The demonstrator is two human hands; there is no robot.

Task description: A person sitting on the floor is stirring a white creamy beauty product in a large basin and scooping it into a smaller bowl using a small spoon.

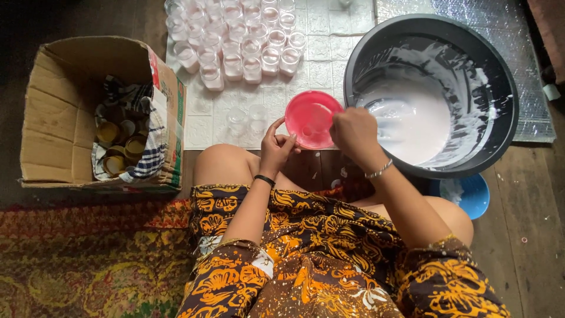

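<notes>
Both hands meet at the red bowl (310, 119): my right hand (354, 133) is closed around its right rim, holding it tipped over the white mat (321, 70), and my left hand (276, 145) has loosely curled fingers touching the lower left edge, though I cannot tell if they truly grip it. Just right of the bowl sits the big black basin (504, 88) with white liquid. Two empty clear cups (247, 118) stand just left of the bowl, rows of filled cups (235, 35) beyond. Further left is a cardboard box (53, 106) holding cloth and lids
</notes>
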